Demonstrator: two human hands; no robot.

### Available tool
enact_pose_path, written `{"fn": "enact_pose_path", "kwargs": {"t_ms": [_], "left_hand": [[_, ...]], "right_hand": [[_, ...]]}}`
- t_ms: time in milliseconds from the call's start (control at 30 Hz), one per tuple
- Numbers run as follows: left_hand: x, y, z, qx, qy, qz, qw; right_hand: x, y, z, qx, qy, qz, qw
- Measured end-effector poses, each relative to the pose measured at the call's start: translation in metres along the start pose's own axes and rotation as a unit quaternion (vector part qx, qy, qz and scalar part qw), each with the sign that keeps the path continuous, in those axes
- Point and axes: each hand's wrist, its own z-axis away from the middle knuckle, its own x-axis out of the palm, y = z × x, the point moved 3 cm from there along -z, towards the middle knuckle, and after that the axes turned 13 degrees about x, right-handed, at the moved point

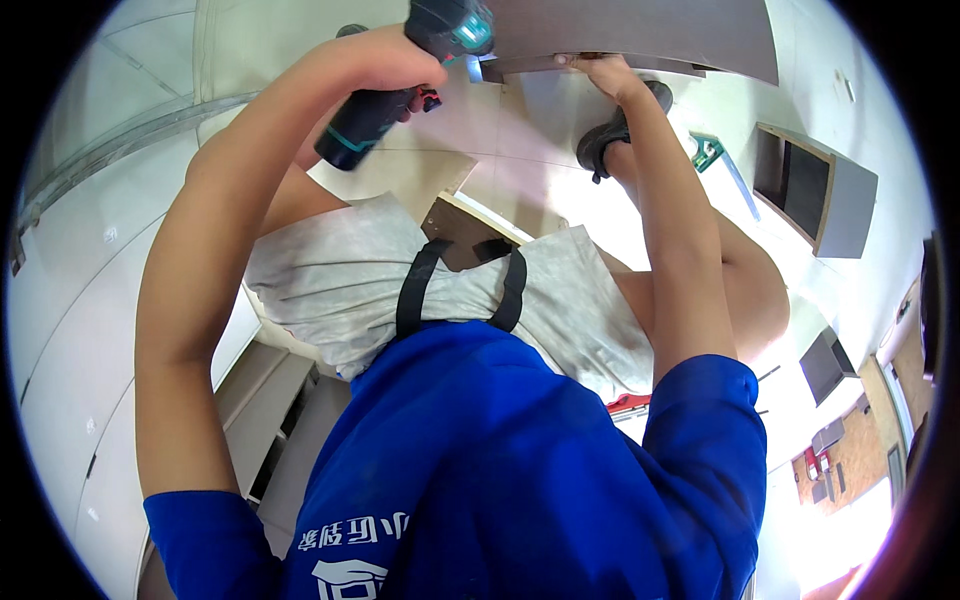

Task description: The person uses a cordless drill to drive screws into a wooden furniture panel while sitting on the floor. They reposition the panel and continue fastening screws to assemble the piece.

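Observation:
My left hand (385, 65) is raised at the top of the view and grips a black and teal cordless drill (365, 125), whose head points right toward a dark brown panel (640, 30). The drill's tip is hidden at the panel's edge. My right hand (605, 72) holds the lower edge of that panel, just right of the drill head. Below the hands are my grey shorts and blue shirt.
My foot in a dark sandal (610, 135) stands on the pale floor under the panel. A small brown board (455, 225) lies between my knees. A grey open box unit (830, 190) and a green tool (706, 150) sit to the right. White cabinet panels (90, 300) run along the left.

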Motion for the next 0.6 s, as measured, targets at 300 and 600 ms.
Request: {"fn": "enact_pose_path", "kwargs": {"t_ms": [300, 600], "left_hand": [[-0.003, 0.009, -0.008, 0.008, -0.036, -0.108, 0.993], [0.003, 0.004, -0.01, 0.01, -0.026, -0.061, 0.998]], "right_hand": [[-0.001, -0.003, 0.004, -0.006, 0.019, 0.009, 1.0], [0.001, 0.012, -0.01, -0.023, -0.014, -0.039, 0.999]]}}
